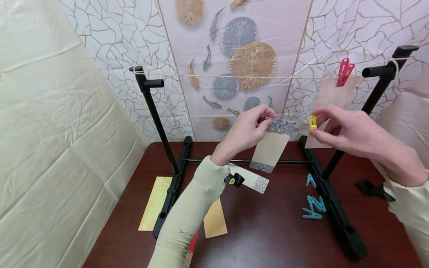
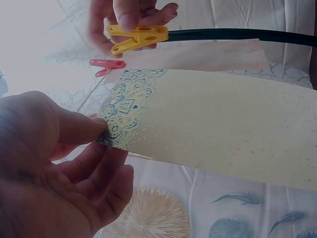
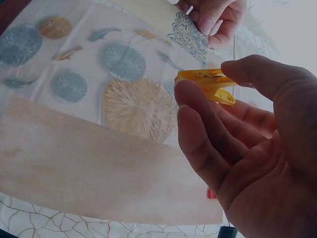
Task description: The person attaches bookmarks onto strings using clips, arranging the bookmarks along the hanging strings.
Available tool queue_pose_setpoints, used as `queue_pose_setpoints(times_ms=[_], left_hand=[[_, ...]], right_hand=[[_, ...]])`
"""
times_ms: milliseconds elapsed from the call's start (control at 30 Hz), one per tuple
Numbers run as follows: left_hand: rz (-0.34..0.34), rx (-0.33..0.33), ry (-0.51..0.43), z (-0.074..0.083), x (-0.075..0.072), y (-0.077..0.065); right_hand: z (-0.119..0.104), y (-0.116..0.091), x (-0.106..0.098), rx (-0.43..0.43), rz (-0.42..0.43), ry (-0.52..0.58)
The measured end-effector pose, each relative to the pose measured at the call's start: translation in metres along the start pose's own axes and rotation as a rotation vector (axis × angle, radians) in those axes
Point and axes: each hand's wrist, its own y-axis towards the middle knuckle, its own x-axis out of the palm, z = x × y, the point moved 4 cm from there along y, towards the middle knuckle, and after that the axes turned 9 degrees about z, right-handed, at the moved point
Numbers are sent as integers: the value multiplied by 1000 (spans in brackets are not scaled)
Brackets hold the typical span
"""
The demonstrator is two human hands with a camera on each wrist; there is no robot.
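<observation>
My left hand (image 1: pixel 246 126) pinches the top left corner of a cream paper card (image 1: pixel 270 147) with blue lace-patterned ends. The card hangs tilted below the string (image 1: pixel 214 76). To its right, my right hand (image 1: pixel 352 128) holds a yellow clothespin (image 1: pixel 313 122) between thumb and fingers; the right wrist view shows that clothespin (image 3: pixel 205 82) close up, apart from the card. Behind the right hand, a red clothespin (image 1: pixel 345 72) clips a pale pinkish card (image 1: pixel 335 93) to the string. In the left wrist view the lace pattern (image 2: pixel 129 106) lies right at the left fingertips.
A black stand (image 1: pixel 159 126) carries the string between its two posts. On the brown table (image 1: pixel 268 230) lie a yellow card (image 1: pixel 155 203), an orange-tan card (image 1: pixel 215 219), a white card with a grey pattern (image 1: pixel 249 178) and several blue clothespins (image 1: pixel 313 206). A patterned cloth (image 1: pixel 207 111) hangs behind.
</observation>
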Motion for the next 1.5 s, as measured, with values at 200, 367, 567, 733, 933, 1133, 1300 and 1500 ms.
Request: queue_pose_setpoints(times_ms=[200, 367, 567, 733, 933, 1133, 1300, 1500], left_hand=[[14, -8, -14, 4, -7, 16], [36, -14, -52, 8, -11, 29], [57, -34, -116, 12, -13, 44], [62, -64, -126, 14, -8, 52], [136, -119, -172, 10, -2, 61], [154, -198, -244, 3, 8, 63], [119, -202, -261, 2, 13, 64], [167, -170, -337, 8, 12, 69]], right_hand=[[5, 14, -13, 69, 62, -25], [6, 24, -23, 101, 142, -15], [9, 36, -30, 164, 244, 49], [14, 43, -31, 197, 281, 116], [18, 51, -32, 206, 347, 210], [21, 60, -28, 228, 362, 292], [20, 62, -23, 208, 303, 300], [18, 67, -23, 190, 288, 272]])
